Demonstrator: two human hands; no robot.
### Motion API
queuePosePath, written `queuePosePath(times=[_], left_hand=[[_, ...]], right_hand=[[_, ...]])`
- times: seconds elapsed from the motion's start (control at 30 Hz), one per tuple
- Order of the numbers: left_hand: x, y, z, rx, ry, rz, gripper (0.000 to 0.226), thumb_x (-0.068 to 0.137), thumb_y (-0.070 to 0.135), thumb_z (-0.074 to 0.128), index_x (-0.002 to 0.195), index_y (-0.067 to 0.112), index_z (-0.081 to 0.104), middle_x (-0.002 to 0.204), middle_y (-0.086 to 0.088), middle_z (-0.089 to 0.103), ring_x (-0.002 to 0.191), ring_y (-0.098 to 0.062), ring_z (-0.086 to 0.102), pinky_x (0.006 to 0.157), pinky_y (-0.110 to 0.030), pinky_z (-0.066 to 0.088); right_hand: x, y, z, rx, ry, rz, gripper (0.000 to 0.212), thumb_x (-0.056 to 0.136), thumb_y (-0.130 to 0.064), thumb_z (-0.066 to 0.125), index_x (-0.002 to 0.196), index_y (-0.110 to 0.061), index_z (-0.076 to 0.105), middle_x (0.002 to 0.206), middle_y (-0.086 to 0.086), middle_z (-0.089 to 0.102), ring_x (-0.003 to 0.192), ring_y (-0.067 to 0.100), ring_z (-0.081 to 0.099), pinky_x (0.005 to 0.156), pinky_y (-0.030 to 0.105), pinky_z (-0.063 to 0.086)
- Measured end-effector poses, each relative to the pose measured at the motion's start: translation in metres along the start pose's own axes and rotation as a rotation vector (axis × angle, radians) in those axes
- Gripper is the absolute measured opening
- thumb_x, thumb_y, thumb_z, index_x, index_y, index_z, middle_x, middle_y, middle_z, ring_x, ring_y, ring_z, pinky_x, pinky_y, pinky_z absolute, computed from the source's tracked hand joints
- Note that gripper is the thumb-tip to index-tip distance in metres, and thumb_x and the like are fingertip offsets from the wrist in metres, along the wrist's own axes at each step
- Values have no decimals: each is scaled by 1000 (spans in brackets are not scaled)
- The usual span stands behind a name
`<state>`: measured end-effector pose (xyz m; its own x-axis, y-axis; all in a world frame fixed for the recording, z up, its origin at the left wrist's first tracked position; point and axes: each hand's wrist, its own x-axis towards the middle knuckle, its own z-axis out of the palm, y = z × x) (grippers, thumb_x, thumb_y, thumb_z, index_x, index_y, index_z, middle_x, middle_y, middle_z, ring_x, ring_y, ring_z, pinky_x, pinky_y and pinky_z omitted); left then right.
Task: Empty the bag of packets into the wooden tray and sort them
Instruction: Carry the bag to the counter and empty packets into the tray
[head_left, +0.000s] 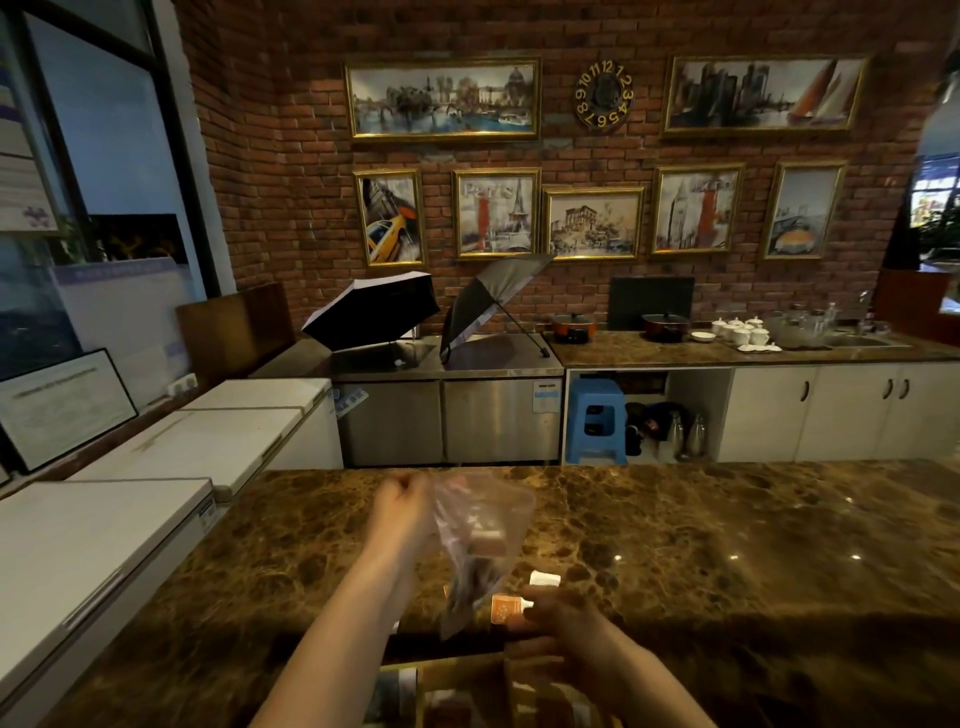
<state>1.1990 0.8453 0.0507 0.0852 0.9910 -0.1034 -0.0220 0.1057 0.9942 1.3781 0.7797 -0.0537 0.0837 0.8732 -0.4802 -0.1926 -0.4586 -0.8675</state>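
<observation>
My left hand (402, 506) is raised over the marble counter and pinches the top of a clear plastic bag (480, 540). The bag hangs tilted with several brown packets still inside. Lower down, my right hand (558, 618) holds the bag's lower end, and an orange packet (506, 609) sits at its fingers. A white-edged packet (544, 578) shows just above that hand. The wooden tray (457, 667) lies at the bottom of the view, under the bag, with several packets in it, partly hidden by my forearms.
The brown marble counter (701, 545) spreads wide to the right. White chest freezers (104, 545) stand along the left. Behind are steel cabinets with two open umbrellas (374, 309), a blue stool (595, 421), pots and cups on the back counter.
</observation>
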Motion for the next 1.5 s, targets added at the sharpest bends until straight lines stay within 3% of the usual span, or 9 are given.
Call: queuePosePath(times=[0.2,0.4,0.57,0.87,0.97,1.13,1.23,1.33,1.5], left_hand=[[-7,18,2,-482,-102,-60,31,106,18,38,111,2,64,102,-16,78,97,-31,75,87,-49,59],[-3,-3,-15,-472,-67,-106,28,105,15,41,107,1,65,100,-22,77,93,-34,74,93,-52,55],[0,-42,-30,-287,-58,-197,28,104,15,44,119,1,63,106,-20,76,97,-35,74,85,-49,59],[8,-64,-31,209,63,56,10,99,29,58,108,30,60,121,-2,64,111,-22,61,97,-40,50],[9,-70,-24,472,-161,184,26,97,30,60,123,30,55,121,5,58,109,-13,56,77,-20,44],[11,-87,-10,749,-431,211,62,90,42,68,145,34,40,140,9,51,130,-9,47,106,-31,42],[10,-97,-6,786,-511,220,74,86,33,71,150,32,33,138,3,57,123,-10,54,103,-28,47],[12,-100,-6,823,-455,275,63,87,22,73,142,32,44,118,6,68,106,-9,63,87,-18,50],[18,-99,-18,809,-441,356,25,85,29,76,107,33,67,106,17,71,99,-2,66,93,-37,54]], right_hand=[[-6,2,-2,439,-335,-190,60,79,-8,72,137,-10,61,141,26,59,133,45,54,100,60,51],[-15,3,-4,550,-376,-263,73,80,-13,78,145,-5,47,142,30,56,127,46,59,96,57,54],[-15,13,-16,559,-231,-212,58,88,-3,71,141,-3,50,130,31,64,102,43,72,72,47,64],[-12,18,-38,180,18,-191,52,84,-2,76,130,-14,56,116,22,74,105,43,72,96,59,56],[-13,14,-37,-79,60,-234,46,88,-4,74,126,-19,54,118,18,71,98,37,75,87,56,61],[-8,8,-29,-602,-9,-301,44,86,-14,74,123,-14,49,106,8,58,80,14,63,70,31,62],[-4,3,-21,-833,-58,-443,46,91,-8,69,125,-19,40,108,14,58,79,20,64,53,22,54],[-1,-1,-20,-1017,-24,-564,47,89,-12,72,123,-22,41,112,11,63,87,22,65,66,39,59],[-5,-22,-14,-1107,-30,-634,40,85,-25,73,115,-28,47,103,-3,67,91,16,67,79,43,58]])
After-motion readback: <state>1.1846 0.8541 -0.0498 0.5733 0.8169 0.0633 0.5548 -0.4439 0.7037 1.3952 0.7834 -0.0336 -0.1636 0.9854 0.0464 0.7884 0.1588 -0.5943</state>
